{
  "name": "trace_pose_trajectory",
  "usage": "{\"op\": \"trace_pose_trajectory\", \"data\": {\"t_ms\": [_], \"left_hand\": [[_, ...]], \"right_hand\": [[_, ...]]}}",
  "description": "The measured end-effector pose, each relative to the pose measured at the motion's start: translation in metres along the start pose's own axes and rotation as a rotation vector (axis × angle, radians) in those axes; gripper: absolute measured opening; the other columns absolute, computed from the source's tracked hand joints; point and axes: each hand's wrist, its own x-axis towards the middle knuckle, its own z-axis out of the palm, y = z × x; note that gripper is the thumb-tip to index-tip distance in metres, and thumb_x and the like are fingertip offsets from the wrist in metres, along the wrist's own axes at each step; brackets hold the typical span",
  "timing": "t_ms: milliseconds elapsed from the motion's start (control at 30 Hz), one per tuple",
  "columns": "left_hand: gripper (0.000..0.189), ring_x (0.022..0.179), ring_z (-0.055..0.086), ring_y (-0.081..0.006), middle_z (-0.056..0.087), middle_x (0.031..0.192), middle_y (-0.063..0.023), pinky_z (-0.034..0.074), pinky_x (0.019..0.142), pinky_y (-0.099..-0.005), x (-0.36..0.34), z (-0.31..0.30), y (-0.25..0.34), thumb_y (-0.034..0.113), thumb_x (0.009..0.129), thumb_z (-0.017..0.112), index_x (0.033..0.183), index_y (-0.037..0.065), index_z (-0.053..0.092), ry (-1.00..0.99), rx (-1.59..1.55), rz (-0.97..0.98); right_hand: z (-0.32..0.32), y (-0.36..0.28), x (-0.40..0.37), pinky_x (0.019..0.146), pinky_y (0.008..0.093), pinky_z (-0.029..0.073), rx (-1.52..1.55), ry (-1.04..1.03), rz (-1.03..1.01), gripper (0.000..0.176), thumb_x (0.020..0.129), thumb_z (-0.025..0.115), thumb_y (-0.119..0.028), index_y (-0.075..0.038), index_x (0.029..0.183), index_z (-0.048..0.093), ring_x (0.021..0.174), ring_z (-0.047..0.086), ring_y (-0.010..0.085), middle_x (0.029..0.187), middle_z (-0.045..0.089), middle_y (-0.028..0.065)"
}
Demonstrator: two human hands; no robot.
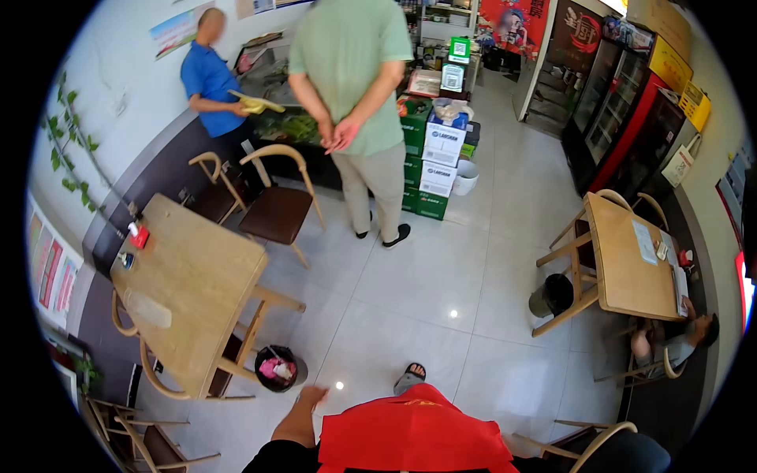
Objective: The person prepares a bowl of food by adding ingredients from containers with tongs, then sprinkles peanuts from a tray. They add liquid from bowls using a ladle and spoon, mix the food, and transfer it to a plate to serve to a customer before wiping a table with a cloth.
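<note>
My left hand (313,397) hangs low beside the red apron (418,433) that I wear. Nothing shows in it, and its fingers look loosely apart, though they are small and a little blurred. Closest to this hand is a black waste bin (296,374) on the floor, with pink and white refuse inside. A wooden table (197,272) stands beyond the bin on the left. My right hand is out of view. One foot in a dark sandal (415,370) shows ahead of the apron.
A person in a green shirt (351,71) stands ahead, hands clasped behind. A person in blue (209,83) holds something yellow. Stacked cartons (441,146) stand beside them. At right are a second table (631,268), a bin (550,298), a seated person (678,347) and refrigerators (611,102).
</note>
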Motion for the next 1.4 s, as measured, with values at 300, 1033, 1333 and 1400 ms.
{"op": "trace_pose_trajectory", "data": {"t_ms": [300,1033,1333,1400], "left_hand": [[0.036,0.050,0.048,-0.0202,0.049,0.057,-0.0066,0.042,0.052,-0.0350,-0.046,-0.037,0.046,0.040,0.082,0.046,0.069,0.006,0.052,0.054,-0.785,-0.706],[0.028,0.060,0.051,-0.0106,0.056,0.069,-0.0050,0.048,0.059,-0.0264,0.441,-0.527,0.486,0.019,0.082,0.057,0.107,0.009,0.051,0.243,-1.099,0.309],[0.032,0.050,0.036,-0.0074,0.046,0.067,0.0017,0.046,0.054,-0.0277,0.363,-0.538,0.568,0.033,0.087,0.045,0.112,0.013,0.047,1.043,-2.253,-0.088],[0.028,0.053,0.040,-0.0067,0.046,0.069,0.0007,0.044,0.051,-0.0245,0.341,-0.556,0.599,0.019,0.087,0.046,0.114,0.011,0.045,1.252,-2.462,-0.021]], "right_hand": [[-0.062,-0.412,0.149,0.062,0.0272,0.048,0.373,-0.106,-0.686,0.022,0.084,0.052,-0.013,0.000,0.101,0.055,0.069,0.058,0.0130,0.083,0.061,0.0064],[-0.296,-0.849,0.419,0.067,0.0249,0.043,0.225,-0.025,-0.692,0.025,0.084,0.052,-0.020,-0.009,0.105,0.057,0.078,0.055,0.0108,0.094,0.061,0.0023],[-0.247,-1.185,0.588,0.075,0.0309,0.045,0.074,-0.084,-1.178,0.035,0.077,0.060,-0.011,-0.002,0.109,0.051,0.084,0.054,0.0162,0.104,0.055,0.0098],[-0.240,-1.226,0.581,0.083,0.0338,0.042,-0.057,0.158,-1.340,0.042,0.070,0.064,-0.013,-0.002,0.109,0.051,0.093,0.053,0.0264,0.104,0.055,0.0166]]}}
